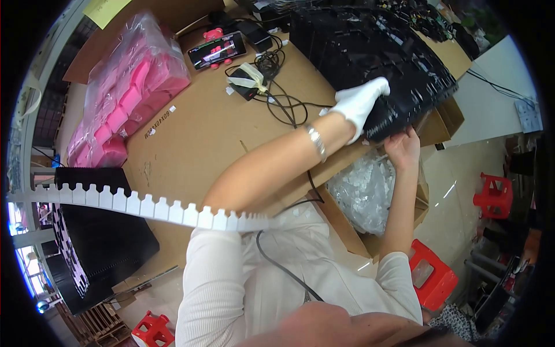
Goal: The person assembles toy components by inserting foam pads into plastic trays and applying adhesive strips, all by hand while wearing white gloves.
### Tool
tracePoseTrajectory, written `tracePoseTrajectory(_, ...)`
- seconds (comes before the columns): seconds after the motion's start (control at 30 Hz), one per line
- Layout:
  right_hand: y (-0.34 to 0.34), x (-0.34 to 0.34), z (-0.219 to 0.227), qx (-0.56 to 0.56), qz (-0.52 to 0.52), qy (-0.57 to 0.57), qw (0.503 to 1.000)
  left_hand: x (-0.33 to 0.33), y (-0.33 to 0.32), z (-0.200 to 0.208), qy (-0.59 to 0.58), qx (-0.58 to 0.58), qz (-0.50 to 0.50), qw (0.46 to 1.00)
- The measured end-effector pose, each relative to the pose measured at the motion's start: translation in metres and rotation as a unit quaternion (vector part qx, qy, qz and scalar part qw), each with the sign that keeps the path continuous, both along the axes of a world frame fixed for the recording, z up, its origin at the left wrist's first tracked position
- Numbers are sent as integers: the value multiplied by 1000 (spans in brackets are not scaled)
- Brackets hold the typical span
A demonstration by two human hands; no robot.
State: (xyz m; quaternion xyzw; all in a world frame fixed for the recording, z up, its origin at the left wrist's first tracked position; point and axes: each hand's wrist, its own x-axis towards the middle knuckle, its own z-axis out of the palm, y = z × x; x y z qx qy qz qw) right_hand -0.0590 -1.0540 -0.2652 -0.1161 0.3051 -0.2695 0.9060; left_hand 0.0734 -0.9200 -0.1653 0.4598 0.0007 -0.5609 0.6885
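Note:
My left hand (359,107), in a white glove, reaches across to the near side of a large black stack (370,55) of ridged, shiny pieces. Its fingers are bent together against the stack, and their tips are partly hidden. Below the same stack's near corner, my bare right hand (403,147) curls its fingers up at the edge. The two hands are a short way apart. Under my right forearm is an open cardboard box (345,222) with clear plastic bags of small pale pieces (364,188). A notched white strip (156,208) crosses the view in front of my left upper arm.
Pink moulded pieces (136,87) in clear plastic lie at the left of the cardboard-covered table (214,139). A phone (217,51) leans on a pink bear figure; tangled black cables (283,95) lie nearby. Another black stack (107,214) stands left. Red stools (430,277) are on the floor.

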Motion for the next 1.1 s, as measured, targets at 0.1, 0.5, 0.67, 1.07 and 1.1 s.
tracePoseTrajectory(0.1, -56, -30, -90, -88, 77, -341, 933, -25, 34, 13, -26, 28, -43, 998)
tracePoseTrajectory(0.5, -13, -99, -100, -283, 232, -360, 858, -14, 172, -2, -53, 14, -237, 970)
tracePoseTrajectory(0.67, -20, -127, -94, -280, 265, -343, 857, -3, 249, 12, -95, 12, -180, 979)
tracePoseTrajectory(1.07, 133, 15, -77, -231, 401, -339, 819, -64, 517, -21, -135, 56, 406, 902)
tracePoseTrajectory(1.1, 172, 35, -70, -230, 402, -336, 820, -79, 511, -26, -392, 56, 416, 819)
